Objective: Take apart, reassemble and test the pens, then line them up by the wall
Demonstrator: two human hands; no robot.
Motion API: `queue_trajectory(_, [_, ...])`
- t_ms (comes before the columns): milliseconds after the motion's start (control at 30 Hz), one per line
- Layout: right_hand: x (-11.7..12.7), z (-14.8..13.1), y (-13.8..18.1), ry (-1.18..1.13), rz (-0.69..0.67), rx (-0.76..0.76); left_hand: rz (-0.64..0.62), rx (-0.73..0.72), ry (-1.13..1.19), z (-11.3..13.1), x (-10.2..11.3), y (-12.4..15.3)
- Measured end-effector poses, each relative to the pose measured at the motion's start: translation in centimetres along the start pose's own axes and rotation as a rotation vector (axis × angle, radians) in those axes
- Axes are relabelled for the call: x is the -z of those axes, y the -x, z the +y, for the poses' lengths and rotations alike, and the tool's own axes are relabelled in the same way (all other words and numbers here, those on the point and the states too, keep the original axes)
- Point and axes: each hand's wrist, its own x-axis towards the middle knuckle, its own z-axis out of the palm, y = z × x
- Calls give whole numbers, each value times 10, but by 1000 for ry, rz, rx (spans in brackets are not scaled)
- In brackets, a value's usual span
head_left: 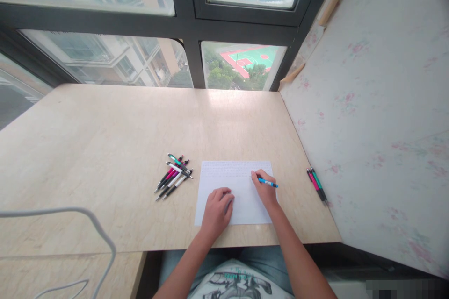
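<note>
While your right hand [264, 191] is pinching a blue pen [268, 182] just right of the frame's lower centre, your left hand [218, 209] is resting, fingers loosely bent, on the paper sheet [245, 208] there; the pen tip is perhaps touching it.

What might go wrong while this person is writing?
The sheet might slide if the left hand, resting on it, lifts. The loose pile of pens left of it could scatter if nudged. The right hand, holding the blue pen, might smudge the written lines if they're wet.
</note>
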Motion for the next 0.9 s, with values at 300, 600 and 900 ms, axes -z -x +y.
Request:
queue_trajectory(300, [3,-1,3,-70,3,-59,-6,2,9,1,0,-1])
queue_trajectory(600, [8,-6,2,-75,-37,-23,17,-15,10,2,2,-2])
queue_trajectory(900, [4,-5,2,-41,-20,-30,13,-5,12,3,3,-2])
